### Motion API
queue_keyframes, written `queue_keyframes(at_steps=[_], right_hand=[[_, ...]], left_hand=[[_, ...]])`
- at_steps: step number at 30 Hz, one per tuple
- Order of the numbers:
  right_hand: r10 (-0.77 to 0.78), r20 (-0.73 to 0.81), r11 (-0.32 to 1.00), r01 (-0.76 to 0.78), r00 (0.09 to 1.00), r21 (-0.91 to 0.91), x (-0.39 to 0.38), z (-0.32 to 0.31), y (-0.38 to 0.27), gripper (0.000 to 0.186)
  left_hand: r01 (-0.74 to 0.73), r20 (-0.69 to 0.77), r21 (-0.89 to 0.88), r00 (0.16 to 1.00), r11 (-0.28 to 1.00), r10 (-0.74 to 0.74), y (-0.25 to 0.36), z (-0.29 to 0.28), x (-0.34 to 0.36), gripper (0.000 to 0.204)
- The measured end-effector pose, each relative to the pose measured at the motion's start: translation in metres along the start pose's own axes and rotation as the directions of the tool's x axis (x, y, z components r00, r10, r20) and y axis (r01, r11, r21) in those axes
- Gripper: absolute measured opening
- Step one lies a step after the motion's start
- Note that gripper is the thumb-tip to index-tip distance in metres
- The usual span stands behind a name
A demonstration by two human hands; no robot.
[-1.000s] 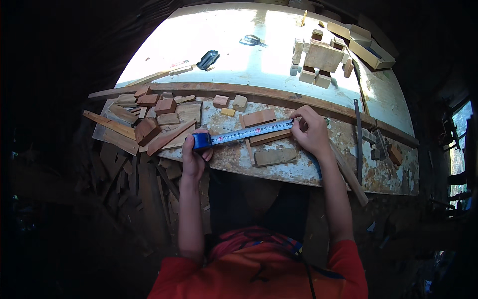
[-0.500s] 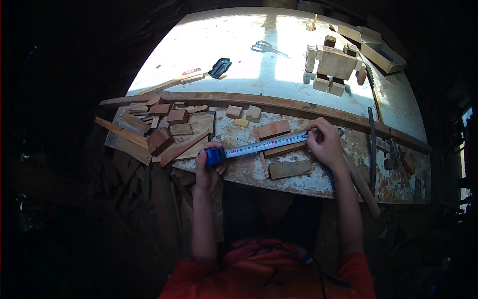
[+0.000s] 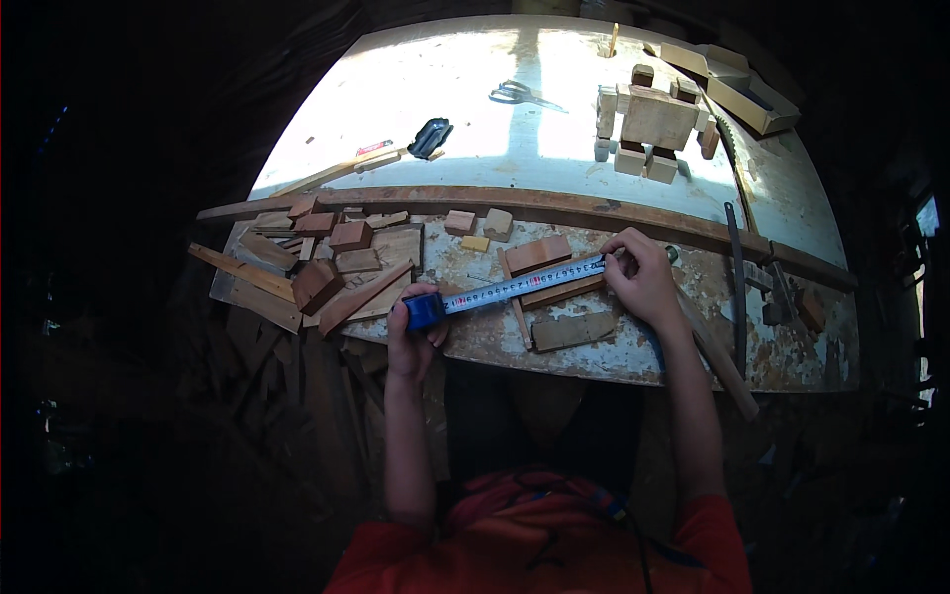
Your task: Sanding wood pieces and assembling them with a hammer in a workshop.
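Note:
My left hand point(image 3: 403, 346) grips the blue tape measure case point(image 3: 424, 310), its white blade point(image 3: 515, 284) pulled out across the bench. My right hand point(image 3: 638, 277) pinches the blade's far end, fingers bent. Beneath and beside the blade lie wood pieces: a reddish block point(image 3: 537, 252), a thin strip point(image 3: 517, 322) and a weathered grey-brown block point(image 3: 574, 331). Just above these are small pink point(image 3: 459, 223) and yellow point(image 3: 475, 244) blocks.
The workbench point(image 3: 816, 356) holds piled offcuts point(image 3: 317, 287) left, a long batten point(image 3: 534, 200) across the middle, scissors point(image 3: 515, 93), a black object point(image 3: 429, 139), a wooden block assembly point(image 3: 658, 119), a cardboard box point(image 3: 752, 99) and a dark metal strip point(image 3: 737, 297) right.
The whole scene has shifted right and down in the picture as the camera moved. Both hands keep their grip on the tape, with little movement over the bench.

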State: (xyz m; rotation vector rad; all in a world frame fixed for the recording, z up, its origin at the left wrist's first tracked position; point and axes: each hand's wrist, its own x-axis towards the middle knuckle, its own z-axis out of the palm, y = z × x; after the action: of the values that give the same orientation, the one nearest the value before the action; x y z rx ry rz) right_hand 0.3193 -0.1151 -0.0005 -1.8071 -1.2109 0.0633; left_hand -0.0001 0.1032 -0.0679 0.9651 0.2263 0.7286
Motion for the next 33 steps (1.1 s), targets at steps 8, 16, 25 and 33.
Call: queue_keyframes(at_steps=[8, 16, 25, 33], right_hand=[[-0.012, -0.007, 1.000, 0.012, 1.000, -0.024, -0.0007, 0.0008, 0.0037, 0.008], [-0.035, -0.020, 0.999, 0.035, 0.999, -0.016, -0.0007, 0.0038, 0.0097, 0.007], [-0.032, -0.017, 0.999, 0.031, 0.999, -0.023, -0.0009, 0.0041, 0.0094, 0.008], [-0.043, -0.018, 0.998, 0.042, 0.999, -0.051, -0.0006, 0.0034, 0.0089, 0.009]], left_hand=[[-0.001, -0.019, -0.015, 1.000, 1.000, 0.000, -0.0009, 0.0010, -0.0003, 0.065], [-0.009, -0.035, -0.014, 0.999, 1.000, 0.008, -0.0014, -0.0003, -0.0013, 0.066], [-0.011, -0.011, -0.018, 1.000, 1.000, 0.011, -0.0007, -0.0006, -0.0015, 0.065], [-0.014, -0.024, -0.013, 1.000, 1.000, 0.014, -0.0011, 0.0002, -0.0017, 0.065]])
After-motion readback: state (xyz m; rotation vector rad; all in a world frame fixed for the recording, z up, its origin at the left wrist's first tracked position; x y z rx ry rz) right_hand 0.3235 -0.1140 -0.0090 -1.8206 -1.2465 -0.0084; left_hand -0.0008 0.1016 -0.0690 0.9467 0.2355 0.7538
